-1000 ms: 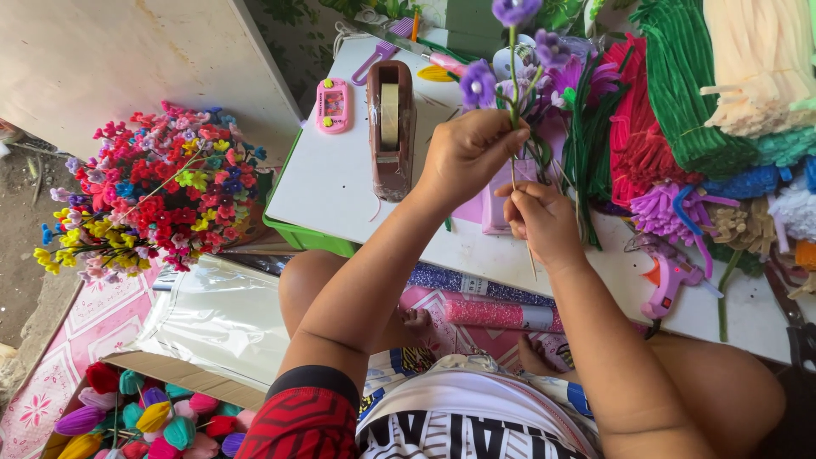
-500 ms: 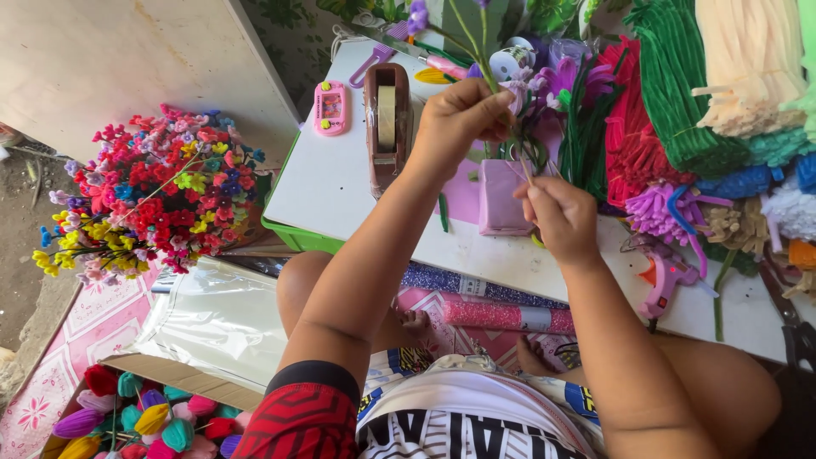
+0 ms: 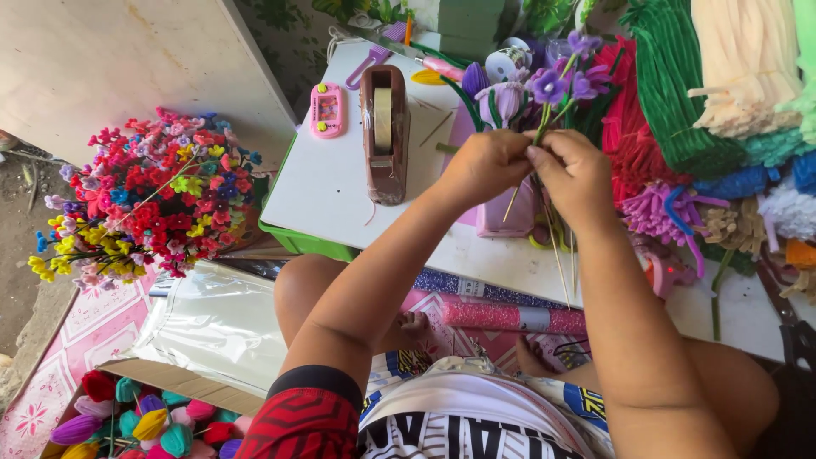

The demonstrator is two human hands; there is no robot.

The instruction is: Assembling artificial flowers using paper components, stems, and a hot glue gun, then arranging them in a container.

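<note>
Both hands meet over a white low table [image 3: 340,191]. My left hand [image 3: 484,166] and my right hand [image 3: 578,174] pinch together the thin stems of a small bunch of purple pipe-cleaner flowers [image 3: 552,85], whose blooms stand just above the fingers. Thin wooden sticks hang down from the grip toward the table edge. A pink box [image 3: 506,217] stands right under the hands, partly hidden by them. A brown tape dispenser [image 3: 384,132] sits on the table just left of my left hand.
Bundles of green [image 3: 671,93], red [image 3: 629,127] and cream [image 3: 748,59] pipe cleaners lie at the right. A pink toy [image 3: 326,110] sits behind the dispenser. A multicoloured flower bouquet [image 3: 144,200] stands left. A cardboard box of coloured flower heads [image 3: 127,421] is bottom left, with clear plastic sheet [image 3: 212,323] beside it.
The hands have come together on the flower stems; a second ago the right hand was lower and apart. The bunch now sits a little lower and farther right in view.
</note>
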